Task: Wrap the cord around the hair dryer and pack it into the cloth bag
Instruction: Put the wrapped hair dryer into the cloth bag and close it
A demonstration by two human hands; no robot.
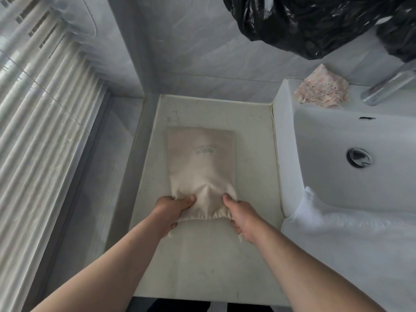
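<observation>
1. The cloth bag (201,170) lies flat on the pale worktop (202,262), its closed bottom towards the wall and its gathered drawstring mouth towards the person.
2. The bag bulges in its middle; whatever fills it is hidden, so the hair dryer and its cord cannot be seen.
3. The left hand (172,210) pinches the near left corner of the bag, thumb on top of the fabric and fingers curled underneath.
4. The right hand (242,213) pinches the near right corner the same way, thumb pressed on the cloth beside the puckered hem.
5. A short cord end (170,234) hangs below the left hand, and another (240,238) below the right hand.
6. A white sink (337,154) stands just beside the worktop on the right, with a chrome tap (387,86) and a pinkish crumpled cloth (322,88) on its rim.
7. A black plastic bag (315,23) hangs above the sink.
8. White vertical blinds (40,109) fill the left side.
</observation>
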